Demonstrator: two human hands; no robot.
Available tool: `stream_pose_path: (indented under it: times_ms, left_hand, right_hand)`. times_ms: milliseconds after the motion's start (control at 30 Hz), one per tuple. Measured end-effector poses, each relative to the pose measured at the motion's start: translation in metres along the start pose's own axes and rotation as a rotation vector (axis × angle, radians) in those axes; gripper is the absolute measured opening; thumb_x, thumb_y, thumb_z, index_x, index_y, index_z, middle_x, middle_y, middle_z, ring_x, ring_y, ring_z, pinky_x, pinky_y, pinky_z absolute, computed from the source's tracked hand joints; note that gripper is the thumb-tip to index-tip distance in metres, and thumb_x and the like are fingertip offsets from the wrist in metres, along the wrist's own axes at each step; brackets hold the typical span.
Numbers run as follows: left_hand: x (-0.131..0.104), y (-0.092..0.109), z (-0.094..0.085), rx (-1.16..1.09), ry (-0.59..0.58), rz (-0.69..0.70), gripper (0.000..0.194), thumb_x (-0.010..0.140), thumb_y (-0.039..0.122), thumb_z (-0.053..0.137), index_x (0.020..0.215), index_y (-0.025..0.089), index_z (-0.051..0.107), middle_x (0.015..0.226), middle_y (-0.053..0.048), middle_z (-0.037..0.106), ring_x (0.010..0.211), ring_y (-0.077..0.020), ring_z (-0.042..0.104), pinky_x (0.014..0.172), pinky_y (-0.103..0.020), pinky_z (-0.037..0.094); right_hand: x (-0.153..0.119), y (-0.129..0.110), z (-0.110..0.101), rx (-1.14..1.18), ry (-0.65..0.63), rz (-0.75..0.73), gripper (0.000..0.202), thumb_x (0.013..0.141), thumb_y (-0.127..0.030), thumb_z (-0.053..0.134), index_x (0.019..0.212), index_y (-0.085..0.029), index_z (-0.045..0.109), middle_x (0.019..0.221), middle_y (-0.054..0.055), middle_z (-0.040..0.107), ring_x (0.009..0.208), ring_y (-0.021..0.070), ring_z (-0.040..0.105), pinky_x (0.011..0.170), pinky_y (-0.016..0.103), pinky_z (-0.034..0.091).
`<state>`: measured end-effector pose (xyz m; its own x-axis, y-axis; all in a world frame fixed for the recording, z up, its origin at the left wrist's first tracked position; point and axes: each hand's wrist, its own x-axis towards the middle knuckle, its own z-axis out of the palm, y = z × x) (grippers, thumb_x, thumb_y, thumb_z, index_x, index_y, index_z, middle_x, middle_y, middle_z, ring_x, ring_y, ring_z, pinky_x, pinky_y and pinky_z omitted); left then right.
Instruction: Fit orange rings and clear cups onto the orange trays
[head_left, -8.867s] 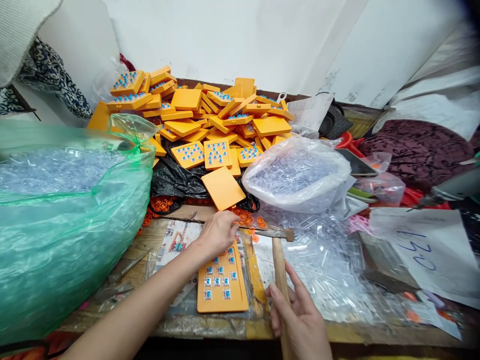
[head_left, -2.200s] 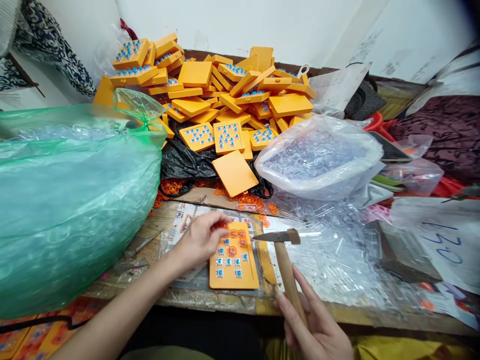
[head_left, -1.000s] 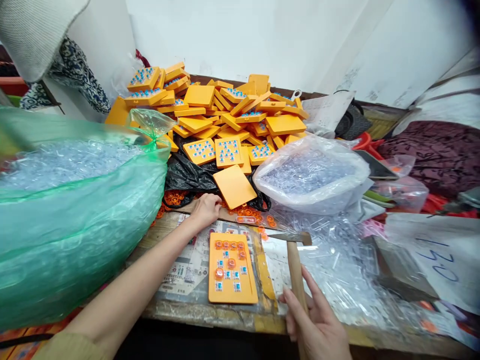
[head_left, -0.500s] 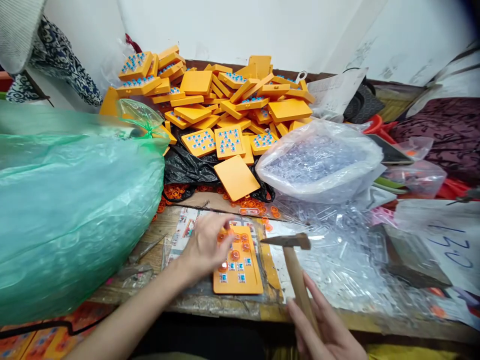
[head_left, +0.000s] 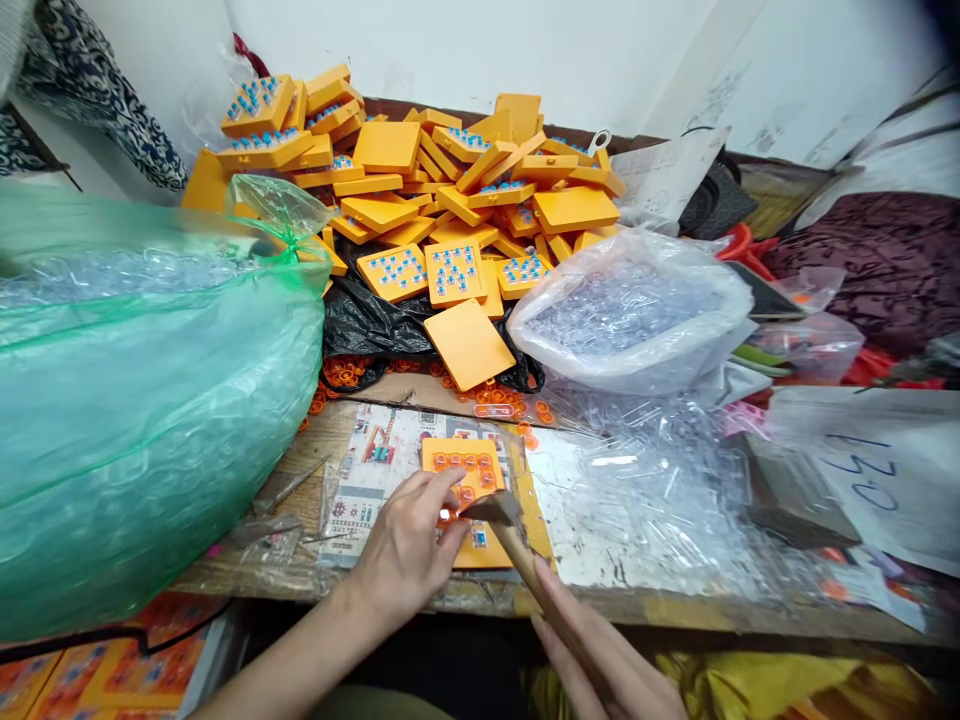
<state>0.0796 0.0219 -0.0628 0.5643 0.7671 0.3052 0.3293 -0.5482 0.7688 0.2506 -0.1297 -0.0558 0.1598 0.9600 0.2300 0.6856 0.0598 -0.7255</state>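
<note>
A yellow plastic panel lies flat at the front of the table, with orange translucent rings in its upper part and a blue-centred piece lower down. My left hand is over the panel's left side, thumb and fingertips pinched around a small orange ring. My right hand grips the wooden handle of a hammer. The hammer's head is over the panel, close beside my left fingertips. Whether it touches the ring cannot be made out.
Behind is a heap of yellow panels on a black plastic bag. A bulging green bag fills the left; a white bag of clear plastic parts stands right. Loose clear pieces and orange rings lie about.
The hammer has moved left and down, from beside the panel to over it. My left hand has shifted slightly down on the panel. The view has tilted a little.
</note>
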Motion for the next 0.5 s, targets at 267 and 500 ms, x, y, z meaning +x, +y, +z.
stream_pose_path:
  times_ms: [267, 500]
  left_hand:
    - [0.081, -0.033, -0.038, 0.375, 0.154, -0.138, 0.017, 0.089, 0.018, 0.055, 0.101, 0.013, 0.066, 0.11, -0.011, 0.067, 0.105, -0.0205, 0.06, 0.098, -0.036, 0.047]
    - [0.146, -0.077, -0.041, 0.481, 0.031, -0.18, 0.028, 0.092, 0.033, 0.056, 0.115, 0.017, 0.059, 0.119, -0.009, 0.06, 0.102, -0.0213, 0.061, 0.088, -0.043, 0.052]
  right_hand:
    - [0.029, 0.009, 0.009, 0.405, 0.446, 0.566, 0.07, 0.072, -0.044, 0.076, 0.136, -0.027, 0.054, 0.105, 0.005, 0.073, 0.045, 0.0085, 0.056, 0.038, 0.02, 0.048]
    - [0.047, 0.012, 0.011, 0.583, 0.472, 0.639, 0.091, 0.066, -0.048, 0.08, 0.145, -0.02, 0.041, 0.056, -0.007, 0.058, 0.037, 0.0076, 0.042, 0.035, 0.019, 0.038]
